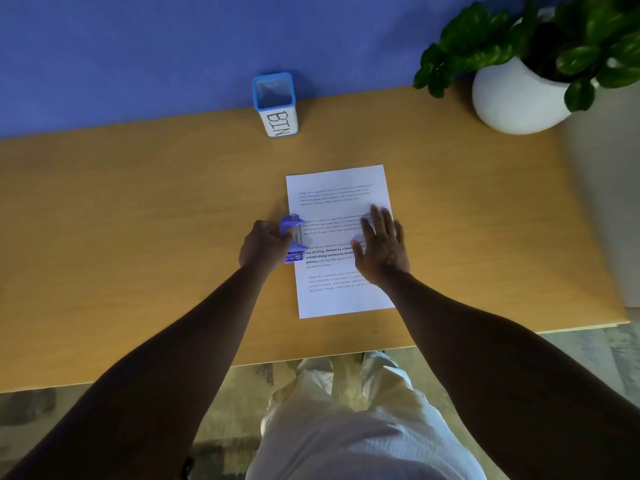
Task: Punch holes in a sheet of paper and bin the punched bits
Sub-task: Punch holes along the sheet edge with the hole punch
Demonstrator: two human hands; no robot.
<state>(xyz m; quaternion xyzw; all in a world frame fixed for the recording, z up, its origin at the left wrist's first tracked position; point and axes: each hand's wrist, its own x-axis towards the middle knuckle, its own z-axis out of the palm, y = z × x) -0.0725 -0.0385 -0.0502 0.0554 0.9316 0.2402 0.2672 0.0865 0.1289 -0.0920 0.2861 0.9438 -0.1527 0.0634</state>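
The left hand (265, 242) has its fingers clamped on the purple plastic hole punch (293, 239) at mid-frame; the right hand (380, 242), fingers apart, presses the white printed paper sheet (337, 188) flat; if that press slackens the sheet could skew; punched bits may scatter over the wooden bench (138, 220), well short of the blue-rimmed white tub marked BIN (278, 121).

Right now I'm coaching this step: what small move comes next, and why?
Probably press the hole punch down. The left hand grips it at the sheet of paper's left edge, and the right hand lies flat on the page.
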